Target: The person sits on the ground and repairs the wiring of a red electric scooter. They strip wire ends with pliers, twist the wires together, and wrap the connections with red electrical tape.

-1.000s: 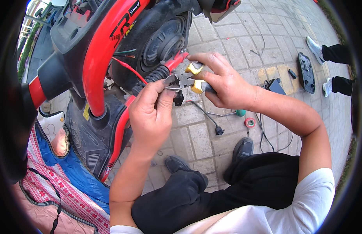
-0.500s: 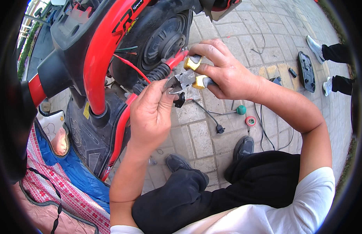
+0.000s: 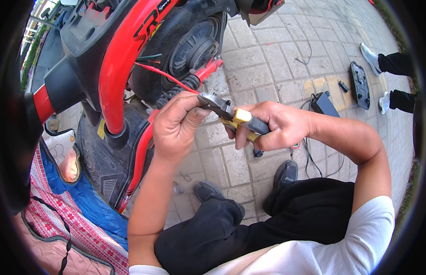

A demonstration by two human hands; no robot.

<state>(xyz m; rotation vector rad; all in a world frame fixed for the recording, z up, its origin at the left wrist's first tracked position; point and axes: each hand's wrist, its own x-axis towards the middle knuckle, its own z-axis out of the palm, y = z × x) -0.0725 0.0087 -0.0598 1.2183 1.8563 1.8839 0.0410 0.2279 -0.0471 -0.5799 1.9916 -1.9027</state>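
My right hand (image 3: 281, 124) is wrapped round the grips of pliers (image 3: 221, 106) with yellow and grey handles. Their metal jaws point left and meet the fingertips of my left hand (image 3: 178, 126). Between its thumb and forefinger, my left hand pinches a red wire (image 3: 169, 77). That wire runs up to the red scooter frame (image 3: 113, 68), where several thin coloured wire ends (image 3: 149, 58) stick out. The wire's tip is hidden at the fingers and jaws. Behind my hands are the black rear wheel (image 3: 194, 50) and a shock absorber (image 3: 178, 89).
On the paving to the right lie a black box (image 3: 325, 104) with a cable (image 3: 309, 156), a small black piece (image 3: 343, 86) and a long black panel (image 3: 360, 85). Another person's shoes (image 3: 371, 58) stand beyond. A patterned quilted cover (image 3: 80, 220) hangs at the lower left.
My right hand has moved down and turned, tilting the pliers so the handles sit lower. Their jaws now meet my left fingertips from above. My left hand has shifted slightly; the red wire is straighter.
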